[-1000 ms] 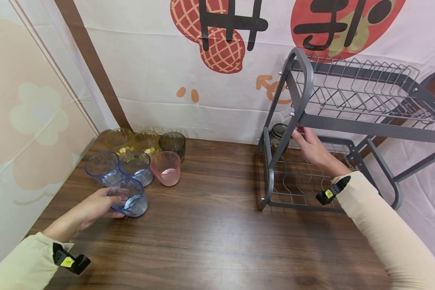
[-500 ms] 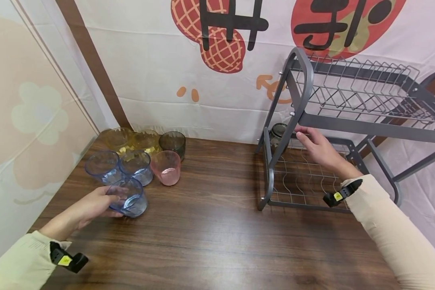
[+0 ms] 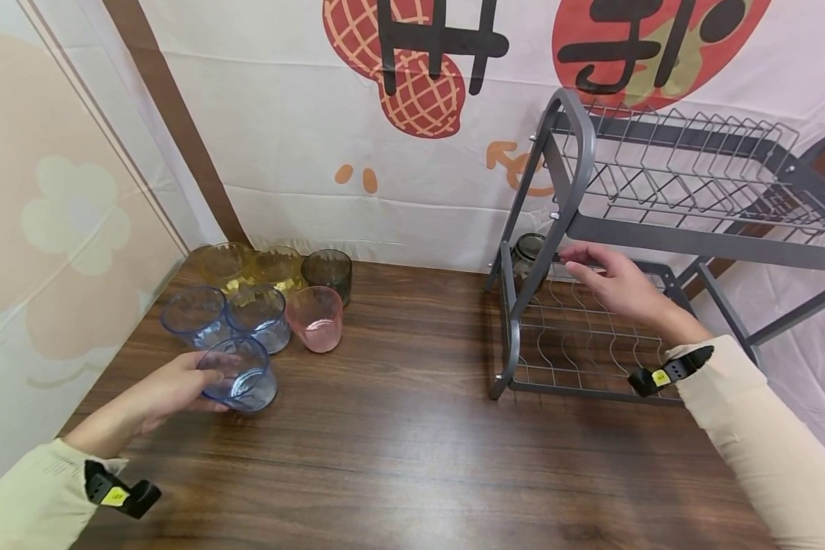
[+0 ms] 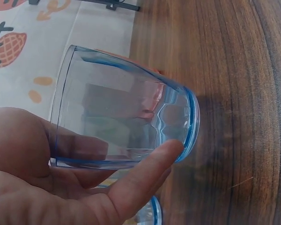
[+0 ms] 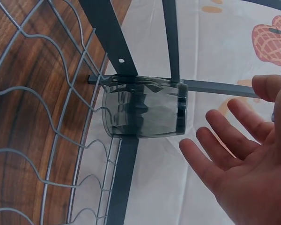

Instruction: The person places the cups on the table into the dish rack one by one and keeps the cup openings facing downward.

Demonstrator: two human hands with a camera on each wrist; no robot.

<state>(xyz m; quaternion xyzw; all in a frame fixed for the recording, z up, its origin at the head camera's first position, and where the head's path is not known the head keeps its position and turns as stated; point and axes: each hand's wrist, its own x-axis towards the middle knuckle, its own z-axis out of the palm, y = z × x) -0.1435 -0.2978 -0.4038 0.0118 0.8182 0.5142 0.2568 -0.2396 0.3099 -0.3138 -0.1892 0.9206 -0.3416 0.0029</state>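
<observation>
At the front of a cluster of cups, my left hand point(image 3: 168, 393) holds a clear blue cup point(image 3: 256, 388), thumb and fingers on either side of it. In the left wrist view a finger lies along the side of this blue cup point(image 4: 117, 112) near its base. My right hand point(image 3: 622, 286) hovers inside the rack's lower level with fingers spread and bent slightly. A dark grey cup point(image 5: 154, 112) stands at the back left corner of the lower wire shelf. A small gap separates it from the right fingertips, and a rack post partly hides it in the head view.
Two more blue cups point(image 3: 194, 317), a pink cup point(image 3: 316, 321), two yellow cups point(image 3: 225, 267) and another dark grey cup point(image 3: 328, 276) stand at the table's back left. The grey metal rack point(image 3: 667, 233) has two levels. A printed cloth point(image 3: 412, 198) hangs behind the table.
My right hand has drawn back to the right from the dark grey cup, its fingers now apart from it. My left hand and the blue cup have shifted slightly left.
</observation>
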